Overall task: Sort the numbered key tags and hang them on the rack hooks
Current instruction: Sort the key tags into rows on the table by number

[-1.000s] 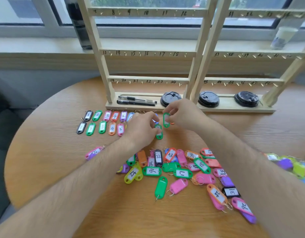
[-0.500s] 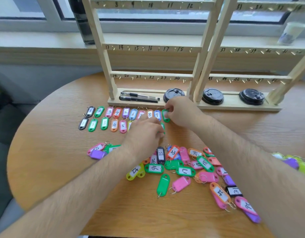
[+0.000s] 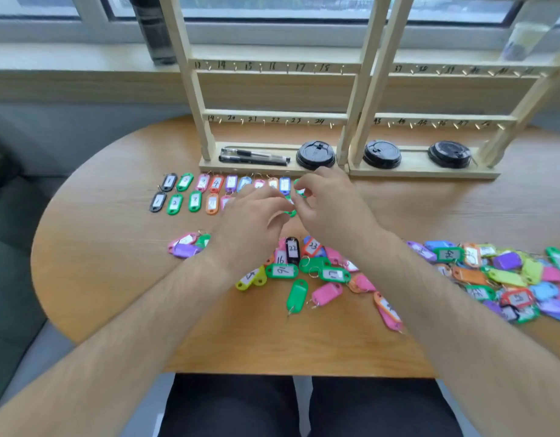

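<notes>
The green tag (image 3: 300, 188) that the right hand (image 3: 330, 209) held in the air a second ago now lies at the end of the far row (image 3: 216, 183), in front of the rack (image 3: 362, 74); whether the curled fingers still pinch it I cannot tell. The left hand (image 3: 251, 223) hovers over the near row (image 3: 195, 201) at a second tag (image 3: 290, 212), its grip hidden too. Sorting advances, but the hooks (image 3: 332, 124) in view are bare.

Round wooden table (image 3: 108, 272) had two racks (image 3: 274, 116) standing along the far edge. In front of the left one, tags (image 3: 193, 192) sat in two neat rows, with a messy heap (image 3: 505, 275) of more across the middle and right.
</notes>
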